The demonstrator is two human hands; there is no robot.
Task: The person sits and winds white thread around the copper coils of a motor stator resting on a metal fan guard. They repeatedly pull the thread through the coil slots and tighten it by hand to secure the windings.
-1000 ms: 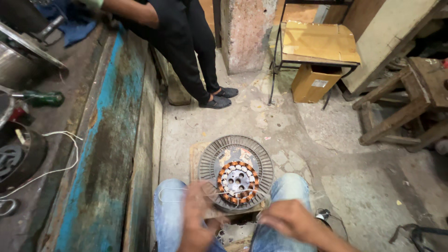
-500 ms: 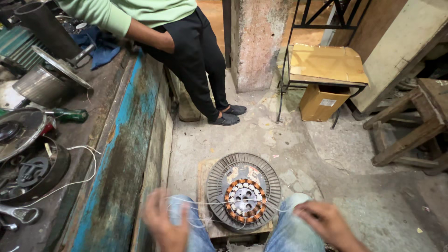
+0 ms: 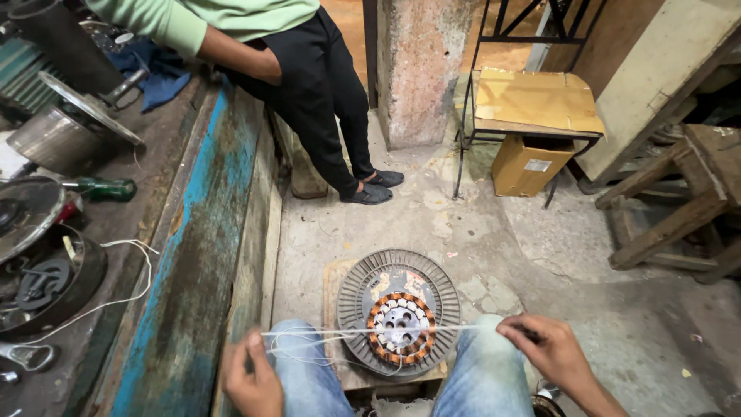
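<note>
I am holding a white string (image 3: 386,330) taut, left hand (image 3: 251,378) and right hand (image 3: 544,349) each pinching an end, across the motor (image 3: 399,311) at lower centre.

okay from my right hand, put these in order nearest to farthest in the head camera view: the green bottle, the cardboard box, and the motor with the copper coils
From the right hand:
1. Motor with copper coils, just left of it, between the knees.
2. Cardboard box, ahead, under the metal stool.
3. Green bottle, far left, on the workbench.
</note>
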